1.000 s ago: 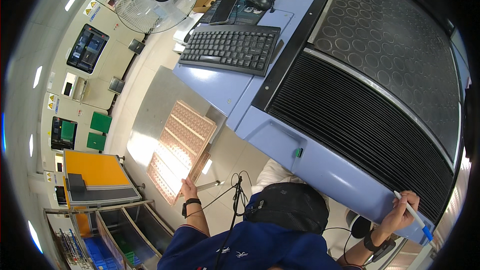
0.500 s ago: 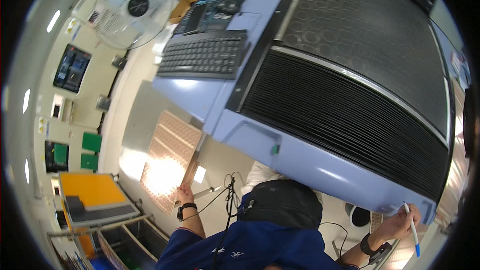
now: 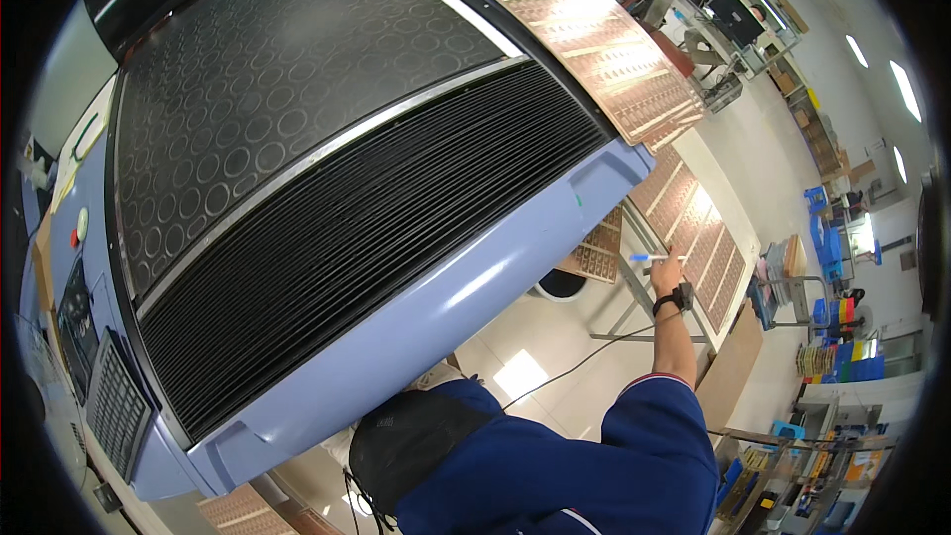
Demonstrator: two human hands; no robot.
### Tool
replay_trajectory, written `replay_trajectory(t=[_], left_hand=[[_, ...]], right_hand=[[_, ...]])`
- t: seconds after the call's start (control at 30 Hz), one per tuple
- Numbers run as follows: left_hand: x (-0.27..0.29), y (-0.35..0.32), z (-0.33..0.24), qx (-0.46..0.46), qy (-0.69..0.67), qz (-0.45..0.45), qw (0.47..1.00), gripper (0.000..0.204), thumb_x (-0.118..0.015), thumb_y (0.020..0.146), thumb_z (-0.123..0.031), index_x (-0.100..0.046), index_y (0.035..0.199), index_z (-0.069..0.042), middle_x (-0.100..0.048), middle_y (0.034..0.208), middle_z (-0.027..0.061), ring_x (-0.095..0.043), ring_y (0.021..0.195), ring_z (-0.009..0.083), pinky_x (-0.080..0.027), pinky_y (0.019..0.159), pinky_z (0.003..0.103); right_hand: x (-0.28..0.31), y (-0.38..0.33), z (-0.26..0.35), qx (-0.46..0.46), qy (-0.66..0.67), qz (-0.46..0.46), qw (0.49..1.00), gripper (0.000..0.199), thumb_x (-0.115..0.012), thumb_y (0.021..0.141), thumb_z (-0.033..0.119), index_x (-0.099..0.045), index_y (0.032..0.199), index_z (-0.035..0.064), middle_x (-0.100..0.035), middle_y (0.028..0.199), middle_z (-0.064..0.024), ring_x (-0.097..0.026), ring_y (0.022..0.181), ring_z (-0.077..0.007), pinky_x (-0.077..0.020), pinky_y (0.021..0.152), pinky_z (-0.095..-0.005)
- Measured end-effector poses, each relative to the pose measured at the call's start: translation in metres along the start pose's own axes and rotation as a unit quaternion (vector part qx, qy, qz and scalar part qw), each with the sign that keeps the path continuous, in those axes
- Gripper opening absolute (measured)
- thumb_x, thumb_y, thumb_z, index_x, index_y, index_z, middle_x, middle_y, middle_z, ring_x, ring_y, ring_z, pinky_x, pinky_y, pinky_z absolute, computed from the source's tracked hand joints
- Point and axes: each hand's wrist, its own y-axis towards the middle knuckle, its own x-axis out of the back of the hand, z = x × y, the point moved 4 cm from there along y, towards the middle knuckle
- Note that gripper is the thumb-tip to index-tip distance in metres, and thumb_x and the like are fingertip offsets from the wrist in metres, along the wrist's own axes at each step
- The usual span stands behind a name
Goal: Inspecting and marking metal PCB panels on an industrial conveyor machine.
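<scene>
One outstretched right hand [image 3: 672, 266] (wrist banded) grips a blue pen [image 3: 649, 258].

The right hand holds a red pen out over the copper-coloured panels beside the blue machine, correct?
Not quite: the head view shows the pen is blue and white, not red. The right hand does hold it out over the copper-coloured panels beside the blue machine.

Machine [image 3: 466, 307] pale blue body, black ribbed conveyor, black mat with ring pattern. Copper-brown circuit panels [image 3: 604, 40] with repeating grid rows. Pen [image 3: 649, 258] blue-white in right hand [image 3: 672, 272], black wristband [image 3: 674, 299]. Sleeve [image 3: 654, 436] dark blue. Floor [image 3: 555, 337] cream tile.
</scene>
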Motion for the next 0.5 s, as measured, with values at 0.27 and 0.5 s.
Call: replay_trajectory(t=[0.27,0.5], left_hand=[[-0.053,-0.015,-0.286,-0.235,-0.122,0.125,0.956,0.049,-0.044,0.105,-0.033,-0.068,0.091,0.007,-0.068,0.076,0.017,-0.065,0.069,0.0275,-0.052,0.071,0.04],[-0.168,-0.009,-0.363,-0.418,-0.273,0.339,0.797,0.03,-0.046,0.105,-0.018,-0.065,0.113,0.004,-0.066,0.082,0.0096,-0.06,0.073,0.0138,-0.048,0.068,0.027]], right_hand=[[-0.027,-0.077,-0.023,0.029,0.1,-0.166,0.981,0.054,-0.062,0.095,0.029,-0.045,0.138,0.0026,-0.06,0.124,-0.0287,-0.058,0.116,-0.043,-0.0381,0.104,-0.0496],[-0.04,-0.094,-0.056,-0.472,0.755,-0.097,0.444,0.039,-0.06,0.097,0.024,-0.054,0.125,-0.002,-0.061,0.123,-0.0231,-0.06,0.114,-0.0317,-0.0382,0.106,-0.0472]])
